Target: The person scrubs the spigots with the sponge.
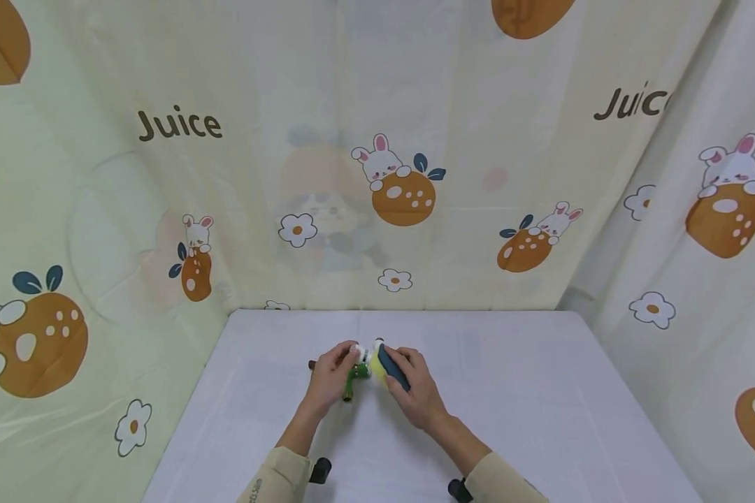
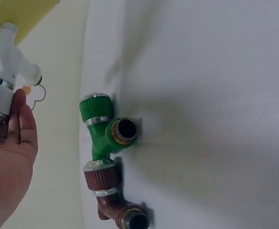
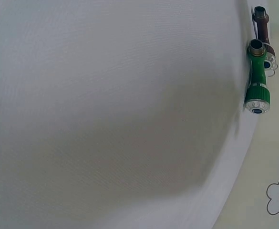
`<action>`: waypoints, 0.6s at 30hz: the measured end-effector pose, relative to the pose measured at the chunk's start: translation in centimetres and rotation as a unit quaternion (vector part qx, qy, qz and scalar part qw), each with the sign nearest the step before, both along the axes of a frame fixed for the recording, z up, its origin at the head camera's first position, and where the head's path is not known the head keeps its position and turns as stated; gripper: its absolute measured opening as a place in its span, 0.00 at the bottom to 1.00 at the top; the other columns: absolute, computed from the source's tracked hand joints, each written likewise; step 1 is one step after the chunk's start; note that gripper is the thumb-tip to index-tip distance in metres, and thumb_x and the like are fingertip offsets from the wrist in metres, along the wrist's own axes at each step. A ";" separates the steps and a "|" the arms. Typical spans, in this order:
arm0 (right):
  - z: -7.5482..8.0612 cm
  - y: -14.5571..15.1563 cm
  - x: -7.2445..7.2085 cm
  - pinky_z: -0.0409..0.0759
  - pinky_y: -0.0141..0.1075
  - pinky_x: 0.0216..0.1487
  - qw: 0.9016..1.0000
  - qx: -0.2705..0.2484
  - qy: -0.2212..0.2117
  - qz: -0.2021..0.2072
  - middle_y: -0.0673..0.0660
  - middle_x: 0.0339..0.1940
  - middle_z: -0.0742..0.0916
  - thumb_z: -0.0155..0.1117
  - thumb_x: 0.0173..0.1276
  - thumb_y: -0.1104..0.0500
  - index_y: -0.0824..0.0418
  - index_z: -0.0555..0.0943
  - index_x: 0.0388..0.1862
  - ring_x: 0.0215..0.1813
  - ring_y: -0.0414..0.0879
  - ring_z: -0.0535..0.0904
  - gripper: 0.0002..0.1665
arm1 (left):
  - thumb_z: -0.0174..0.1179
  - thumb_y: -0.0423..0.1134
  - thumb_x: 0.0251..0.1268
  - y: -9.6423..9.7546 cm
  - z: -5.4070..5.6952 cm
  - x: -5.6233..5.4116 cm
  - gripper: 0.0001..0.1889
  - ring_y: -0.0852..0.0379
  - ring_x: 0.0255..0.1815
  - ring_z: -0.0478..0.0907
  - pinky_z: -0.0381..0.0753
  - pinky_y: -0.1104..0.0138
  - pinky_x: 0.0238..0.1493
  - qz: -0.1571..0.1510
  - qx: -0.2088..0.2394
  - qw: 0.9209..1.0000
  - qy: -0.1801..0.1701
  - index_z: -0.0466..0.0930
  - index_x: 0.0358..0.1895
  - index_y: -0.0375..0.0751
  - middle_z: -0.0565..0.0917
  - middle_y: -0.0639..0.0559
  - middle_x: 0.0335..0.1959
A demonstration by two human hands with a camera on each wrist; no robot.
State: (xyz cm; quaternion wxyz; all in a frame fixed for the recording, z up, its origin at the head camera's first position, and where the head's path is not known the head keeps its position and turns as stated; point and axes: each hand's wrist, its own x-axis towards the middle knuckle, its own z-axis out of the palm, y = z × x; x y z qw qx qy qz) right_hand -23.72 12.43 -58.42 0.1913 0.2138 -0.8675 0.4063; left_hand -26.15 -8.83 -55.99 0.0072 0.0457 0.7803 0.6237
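My left hand [image 1: 332,378] grips a white angle valve [image 2: 8,62] by its ribbed knob, thumb and fingertips around it. The valve is raised above the table, its threaded outlet pointing up in the left wrist view. In my right hand [image 1: 420,392] is a sponge [image 1: 393,367] with a yellow side and a dark blue side. The sponge's yellow face lies against the white valve. Near the left hand, a green angle valve [image 2: 101,131] and a brown angle valve [image 2: 109,191] lie on the table, end to end. The right wrist view does not show the right hand.
A white cloth covers the table [image 1: 528,391]. Behind and at both sides hangs a pale curtain [image 1: 239,181] printed with rabbits, oranges and flowers. Dark wrist devices [image 1: 320,470] sit by both sleeves.
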 end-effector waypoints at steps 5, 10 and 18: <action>0.0 0.1 -0.2 0.80 0.47 0.57 0.999 -0.013 -0.033 0.003 0.58 0.65 0.76 0.59 0.76 0.53 0.50 0.72 0.78 0.60 0.49 0.73 0.32 | 0.56 0.53 0.80 -0.1 0.0 -0.1 0.20 0.51 0.49 0.80 0.82 0.60 0.50 -0.018 0.001 1.000 0.001 0.82 0.64 0.47 0.87 0.43 0.53; -0.1 0.2 -0.3 0.79 0.49 0.59 0.999 -0.023 -0.039 0.012 0.58 0.67 0.76 0.57 0.77 0.53 0.49 0.70 0.79 0.62 0.49 0.73 0.32 | 0.56 0.53 0.80 -0.1 -0.2 0.0 0.20 0.43 0.51 0.80 0.81 0.66 0.46 -0.021 0.006 1.000 -0.005 0.81 0.64 0.47 0.87 0.42 0.52; -0.6 0.4 -0.5 0.76 0.54 0.62 0.999 -0.027 -0.042 0.015 0.60 0.71 0.73 0.52 0.82 0.53 0.50 0.64 0.83 0.66 0.51 0.70 0.32 | 0.55 0.51 0.81 0.0 -0.2 0.2 0.20 0.45 0.53 0.82 0.80 0.69 0.48 -0.040 0.020 0.999 -0.011 0.82 0.64 0.45 0.87 0.47 0.52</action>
